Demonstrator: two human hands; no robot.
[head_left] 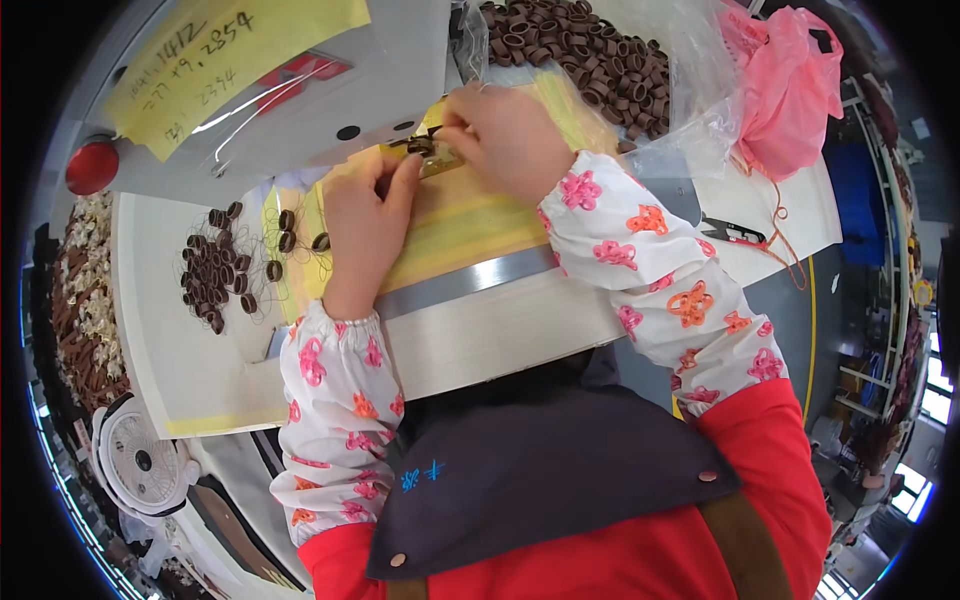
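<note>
Under the head of a grey sewing machine [405,75], a small dark brown loop [421,147] sits at the needle area. My left hand [368,215] comes at it from the left, thumb and fingers closed against its near edge. From the right, my right hand [508,142] pinches at the loop's far side, with its fingers bent. The fingertips partly cover the loop, so its exact shape is hidden. Yellow tape strips cover the machine bed [470,225] beneath both hands.
Finished-looking brown loops [215,270] with loose threads lie at the left. A heap of brown rings [610,65] fills a clear plastic bag [700,120] at the far right. Nearby are a pink bag [795,85], thread snips [733,232] and an orange cord [785,250]. A white fan [140,455] stands lower left.
</note>
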